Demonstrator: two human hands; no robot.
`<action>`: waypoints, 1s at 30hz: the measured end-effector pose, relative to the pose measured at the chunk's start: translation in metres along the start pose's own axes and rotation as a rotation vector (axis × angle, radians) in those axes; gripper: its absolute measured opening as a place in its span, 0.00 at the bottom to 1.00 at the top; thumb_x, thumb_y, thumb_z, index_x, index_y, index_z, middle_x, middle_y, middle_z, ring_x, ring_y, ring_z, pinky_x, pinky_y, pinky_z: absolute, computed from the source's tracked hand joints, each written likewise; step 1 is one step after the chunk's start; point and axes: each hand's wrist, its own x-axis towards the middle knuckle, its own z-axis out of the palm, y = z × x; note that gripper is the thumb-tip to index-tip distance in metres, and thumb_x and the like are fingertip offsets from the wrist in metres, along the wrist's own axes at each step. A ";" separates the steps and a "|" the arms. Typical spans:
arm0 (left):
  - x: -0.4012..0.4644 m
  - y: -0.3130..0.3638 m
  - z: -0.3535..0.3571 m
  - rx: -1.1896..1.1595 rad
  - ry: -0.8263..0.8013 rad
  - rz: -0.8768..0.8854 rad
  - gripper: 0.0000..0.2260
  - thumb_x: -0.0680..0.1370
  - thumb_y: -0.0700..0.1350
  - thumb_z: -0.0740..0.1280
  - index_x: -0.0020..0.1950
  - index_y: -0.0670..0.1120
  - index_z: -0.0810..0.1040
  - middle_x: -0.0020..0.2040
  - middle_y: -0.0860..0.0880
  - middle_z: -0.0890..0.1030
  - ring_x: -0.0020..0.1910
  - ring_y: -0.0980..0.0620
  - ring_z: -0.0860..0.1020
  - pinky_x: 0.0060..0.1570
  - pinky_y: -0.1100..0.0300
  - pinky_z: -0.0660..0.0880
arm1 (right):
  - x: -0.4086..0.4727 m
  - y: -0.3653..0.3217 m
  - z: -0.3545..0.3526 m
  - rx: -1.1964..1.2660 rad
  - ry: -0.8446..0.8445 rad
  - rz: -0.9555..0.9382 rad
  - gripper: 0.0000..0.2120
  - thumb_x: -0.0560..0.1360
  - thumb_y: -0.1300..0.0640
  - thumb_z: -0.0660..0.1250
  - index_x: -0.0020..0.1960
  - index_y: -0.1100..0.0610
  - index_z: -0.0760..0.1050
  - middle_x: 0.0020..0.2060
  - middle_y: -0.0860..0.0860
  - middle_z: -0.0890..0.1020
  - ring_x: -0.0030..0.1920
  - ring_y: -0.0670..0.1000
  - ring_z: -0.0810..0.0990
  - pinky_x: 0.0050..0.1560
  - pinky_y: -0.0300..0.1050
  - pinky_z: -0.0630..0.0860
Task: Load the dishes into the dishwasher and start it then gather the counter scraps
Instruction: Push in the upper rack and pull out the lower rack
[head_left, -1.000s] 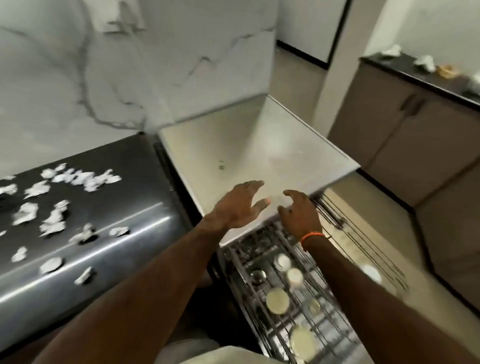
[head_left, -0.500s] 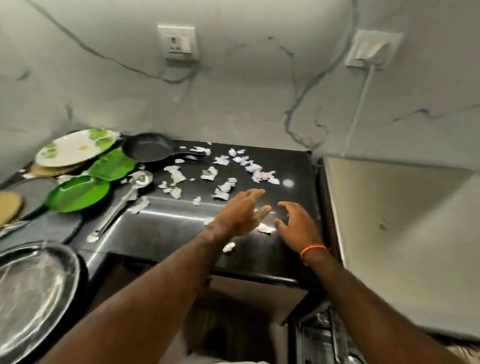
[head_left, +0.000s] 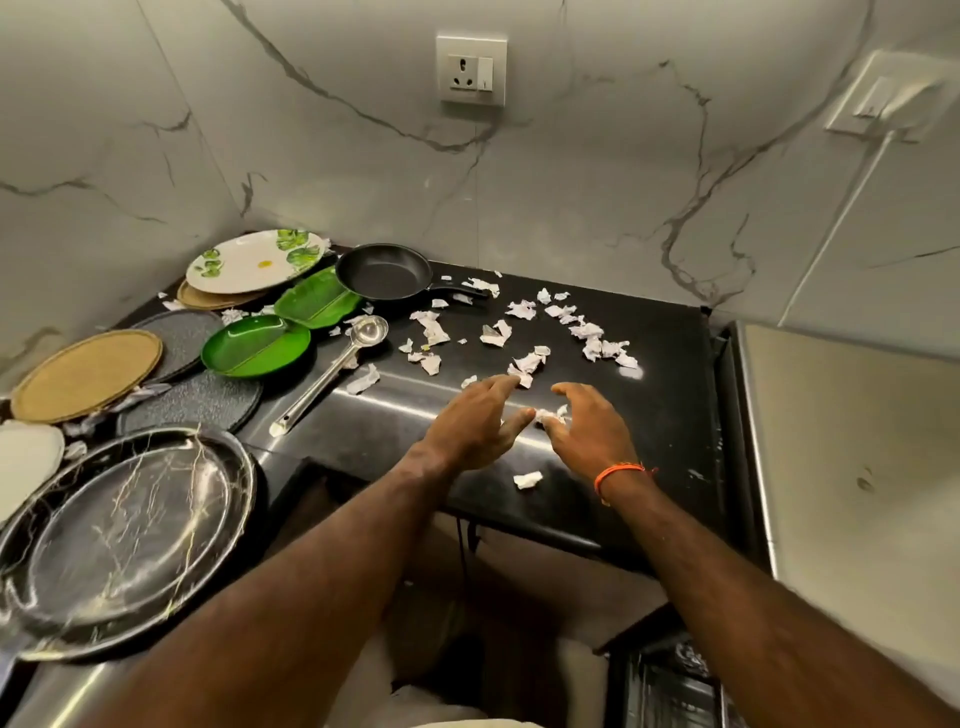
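Note:
Several white paper scraps (head_left: 530, 358) lie scattered over the black counter (head_left: 665, 415). My left hand (head_left: 478, 426) hovers palm down over the counter with fingers loosely spread, holding nothing. My right hand (head_left: 587, 431), with an orange wristband, sits beside it, fingers bent over a small scrap (head_left: 549, 414) between the two hands. Another scrap (head_left: 527, 479) lies near the counter's front edge. The dishwasher's white top (head_left: 857, 467) is at the right; part of its rack (head_left: 670, 680) shows at the bottom right.
Dishes crowd the left: a black marbled tray (head_left: 124, 540), tan plate (head_left: 85, 374), green dishes (head_left: 254, 345), leaf-print plate (head_left: 254, 260), black frying pan (head_left: 384, 273) and steel ladle (head_left: 332, 369). A wall socket (head_left: 470, 70) sits above.
My view swung left from the open dishwasher rack to the black counter. Both hands now hover over the scraps, and my right hand's fingers have reached a small scrap.

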 end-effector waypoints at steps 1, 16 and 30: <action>-0.011 0.004 0.004 -0.006 0.011 -0.005 0.27 0.83 0.58 0.62 0.78 0.45 0.66 0.75 0.46 0.71 0.74 0.46 0.68 0.72 0.52 0.66 | -0.010 0.002 -0.001 -0.006 -0.004 -0.011 0.21 0.76 0.51 0.70 0.68 0.51 0.74 0.64 0.49 0.77 0.63 0.52 0.76 0.63 0.50 0.75; -0.172 0.048 0.045 -0.006 -0.100 -0.039 0.29 0.81 0.57 0.65 0.79 0.47 0.63 0.75 0.44 0.71 0.74 0.43 0.68 0.73 0.47 0.68 | -0.189 0.015 -0.015 -0.141 -0.084 -0.031 0.21 0.76 0.53 0.68 0.69 0.53 0.73 0.66 0.52 0.76 0.66 0.55 0.73 0.68 0.51 0.71; -0.321 0.083 0.110 0.028 -0.341 0.077 0.32 0.81 0.57 0.65 0.81 0.44 0.61 0.79 0.44 0.65 0.77 0.43 0.64 0.76 0.47 0.63 | -0.409 0.033 -0.015 -0.271 -0.182 0.190 0.25 0.74 0.52 0.67 0.70 0.52 0.72 0.69 0.53 0.74 0.65 0.59 0.74 0.64 0.57 0.74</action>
